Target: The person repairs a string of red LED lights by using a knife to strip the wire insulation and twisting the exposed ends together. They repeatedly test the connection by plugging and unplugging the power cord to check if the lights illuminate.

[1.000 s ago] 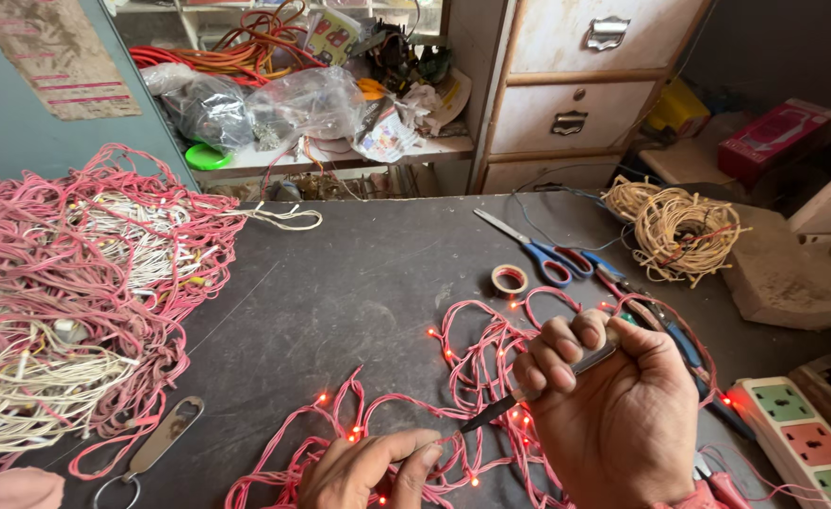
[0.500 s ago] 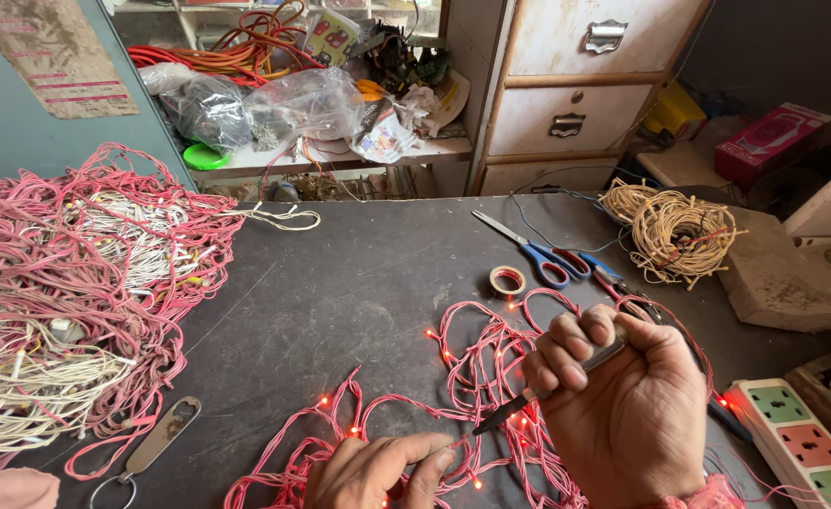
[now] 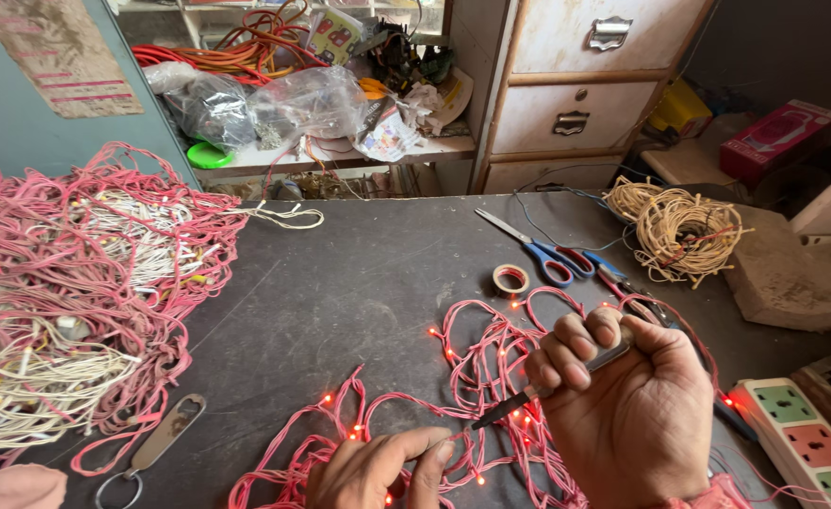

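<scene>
My left hand sits nearest me at the bottom edge, fingers pinched together on a strand of the lit pink light string, pressing it against the dark surface. Just beside it, my right hand is closed in a fist around a slim tool with a dark pointed tip; the tip angles down toward the wire just beside my left fingertips. I judge this the working step on one spot of the wire, trimming or stripping it; the next move calls for a steady pinch and a light, controlled touch of the tip so the thin strand is not cut through.

The string loops across the surface around both hands, small red bulbs glowing. To my right lies a power strip. Farther out are a roll of tape and blue-handled scissors, a pale wire coil, and at left a big tangled pink wire heap.
</scene>
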